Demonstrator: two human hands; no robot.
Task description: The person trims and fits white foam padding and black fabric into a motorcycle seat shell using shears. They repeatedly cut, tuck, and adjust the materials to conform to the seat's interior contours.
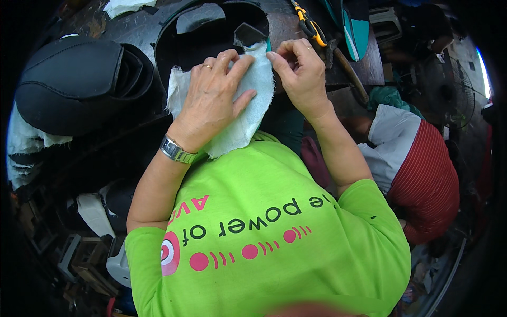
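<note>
My left hand (211, 100) lies on a frayed, pale blue-white cloth (237, 132), its fingers bent and its thumb apart. Beneath the fingers, the cloth drapes over the near rim of a black curved shell (163, 45) and hangs down toward my green shirt. At the cloth's right edge is my right hand (302, 76), thumb and forefinger drawn together in a pinch. What sits between those fingertips is too small to make out. A small black flap (249, 35) shows at the cloth's top, beside a teal edge.
Stacked black padded shells (74, 79) stand at the left. Yellow-and-black handled scissors (311, 26), a wooden tool handle (349, 74) and a teal-and-black panel (356, 31) lie to the right on the dark table (374, 66). A fan (449, 90) and red striped fabric (428, 179) are farther right.
</note>
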